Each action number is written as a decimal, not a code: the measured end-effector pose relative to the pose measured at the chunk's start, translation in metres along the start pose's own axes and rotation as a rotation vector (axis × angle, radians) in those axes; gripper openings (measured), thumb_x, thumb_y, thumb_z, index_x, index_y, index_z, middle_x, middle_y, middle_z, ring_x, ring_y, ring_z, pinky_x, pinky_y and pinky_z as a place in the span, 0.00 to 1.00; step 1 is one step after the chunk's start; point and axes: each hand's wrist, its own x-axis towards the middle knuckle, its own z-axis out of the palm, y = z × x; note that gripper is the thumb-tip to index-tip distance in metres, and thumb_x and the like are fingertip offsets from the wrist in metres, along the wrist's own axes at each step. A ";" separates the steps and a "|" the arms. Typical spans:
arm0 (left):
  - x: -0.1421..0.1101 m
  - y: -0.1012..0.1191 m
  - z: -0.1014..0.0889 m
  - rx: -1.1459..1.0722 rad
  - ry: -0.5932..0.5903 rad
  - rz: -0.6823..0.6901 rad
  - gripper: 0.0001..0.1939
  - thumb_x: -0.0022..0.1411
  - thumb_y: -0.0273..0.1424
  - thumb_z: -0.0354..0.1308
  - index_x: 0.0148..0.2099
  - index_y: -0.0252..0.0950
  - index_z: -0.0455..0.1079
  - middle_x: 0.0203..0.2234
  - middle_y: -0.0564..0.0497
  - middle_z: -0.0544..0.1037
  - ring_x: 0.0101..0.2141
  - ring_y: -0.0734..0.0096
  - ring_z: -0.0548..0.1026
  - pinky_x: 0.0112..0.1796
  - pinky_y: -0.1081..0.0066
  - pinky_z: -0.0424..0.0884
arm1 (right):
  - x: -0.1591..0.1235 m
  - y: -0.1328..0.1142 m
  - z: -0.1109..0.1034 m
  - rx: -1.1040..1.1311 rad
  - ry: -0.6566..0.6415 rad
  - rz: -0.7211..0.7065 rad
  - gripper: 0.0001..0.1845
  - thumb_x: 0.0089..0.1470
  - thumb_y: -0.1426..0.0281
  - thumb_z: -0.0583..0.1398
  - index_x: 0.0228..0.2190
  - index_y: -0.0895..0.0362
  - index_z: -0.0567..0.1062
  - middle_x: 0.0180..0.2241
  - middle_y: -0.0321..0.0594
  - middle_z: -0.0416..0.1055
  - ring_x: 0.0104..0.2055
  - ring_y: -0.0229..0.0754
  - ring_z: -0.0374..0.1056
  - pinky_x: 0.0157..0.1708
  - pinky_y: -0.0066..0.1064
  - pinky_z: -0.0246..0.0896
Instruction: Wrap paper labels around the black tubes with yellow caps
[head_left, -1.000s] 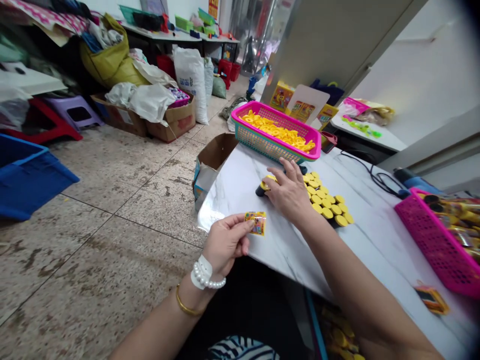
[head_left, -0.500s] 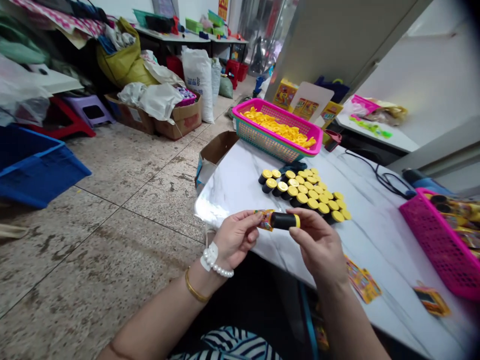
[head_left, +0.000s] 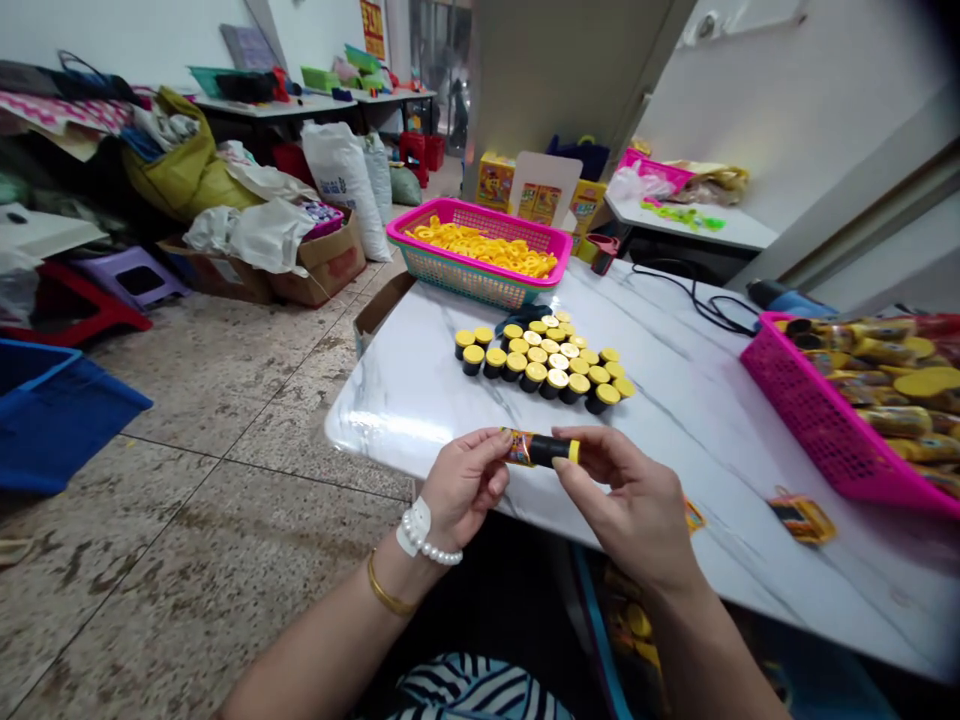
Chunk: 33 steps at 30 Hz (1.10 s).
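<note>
Between both hands, over the near edge of the white marble table (head_left: 420,400), lies a small black tube with a yellow cap (head_left: 555,450) on its side. My right hand (head_left: 630,500) pinches its capped end. My left hand (head_left: 465,480) pinches a colourful printed sleeve (head_left: 519,446) that sits over the tube's other end. Behind them, several more black tubes with yellow caps (head_left: 544,365) stand upright in a cluster on the table.
A pink-rimmed basket of yellow rings (head_left: 480,250) stands at the table's far end. A pink basket of wrapped tubes (head_left: 847,400) is at the right. Loose printed sleeves (head_left: 802,518) lie near the front edge. A blue crate (head_left: 52,410), boxes and bags fill the floor at left.
My right hand picked a tube from the cluster and brought it to the sleeve in my left hand. The sleeve now sits over the tube's end. The camera has swung right.
</note>
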 end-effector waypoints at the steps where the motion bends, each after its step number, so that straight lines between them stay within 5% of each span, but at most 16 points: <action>1: 0.000 -0.001 0.002 0.012 -0.003 0.004 0.16 0.51 0.34 0.71 0.35 0.29 0.72 0.25 0.54 0.74 0.13 0.91 0.59 0.12 0.84 0.45 | -0.001 0.002 -0.001 0.044 0.008 0.005 0.13 0.56 0.66 0.64 0.44 0.53 0.76 0.45 0.44 0.79 0.44 0.46 0.78 0.47 0.37 0.75; 6: 0.001 -0.001 0.003 -0.032 -0.047 -0.086 0.14 0.52 0.31 0.69 0.36 0.27 0.72 0.26 0.53 0.73 0.14 0.92 0.58 0.13 0.85 0.44 | -0.007 0.009 -0.004 0.149 0.002 -0.018 0.12 0.56 0.67 0.64 0.43 0.54 0.76 0.53 0.46 0.75 0.53 0.48 0.74 0.56 0.41 0.70; 12: -0.004 -0.003 -0.002 0.026 -0.078 -0.069 0.15 0.51 0.33 0.71 0.32 0.30 0.70 0.22 0.55 0.71 0.13 0.90 0.58 0.13 0.83 0.44 | 0.001 0.006 -0.006 0.221 -0.093 0.149 0.11 0.56 0.64 0.64 0.40 0.56 0.77 0.37 0.44 0.81 0.36 0.43 0.78 0.34 0.31 0.75; 19: -0.012 0.003 -0.009 0.224 -0.062 -0.006 0.19 0.52 0.42 0.69 0.32 0.31 0.71 0.12 0.57 0.66 0.13 0.86 0.56 0.14 0.81 0.42 | -0.003 0.005 0.011 0.474 -0.072 0.167 0.11 0.59 0.62 0.63 0.40 0.54 0.71 0.40 0.43 0.80 0.39 0.43 0.78 0.43 0.37 0.75; 23: -0.013 0.004 -0.013 0.205 -0.047 -0.011 0.19 0.53 0.42 0.69 0.36 0.32 0.71 0.11 0.58 0.66 0.10 0.86 0.54 0.14 0.80 0.42 | -0.013 0.011 0.021 0.392 -0.003 0.049 0.11 0.58 0.67 0.64 0.43 0.52 0.73 0.41 0.41 0.79 0.43 0.43 0.76 0.44 0.34 0.74; 29: -0.021 0.003 -0.012 0.263 0.052 0.190 0.21 0.52 0.39 0.71 0.44 0.32 0.74 0.24 0.53 0.73 0.20 0.82 0.65 0.17 0.81 0.55 | -0.020 0.018 0.013 0.329 0.067 -0.015 0.16 0.51 0.71 0.69 0.43 0.49 0.78 0.41 0.39 0.78 0.42 0.43 0.75 0.43 0.34 0.74; 33: -0.022 0.006 -0.013 0.462 -0.203 0.146 0.26 0.51 0.38 0.72 0.51 0.34 0.73 0.33 0.50 0.76 0.22 0.81 0.68 0.22 0.78 0.63 | -0.023 0.017 0.006 0.311 -0.014 -0.099 0.18 0.51 0.72 0.69 0.44 0.47 0.79 0.43 0.39 0.75 0.42 0.42 0.73 0.40 0.33 0.72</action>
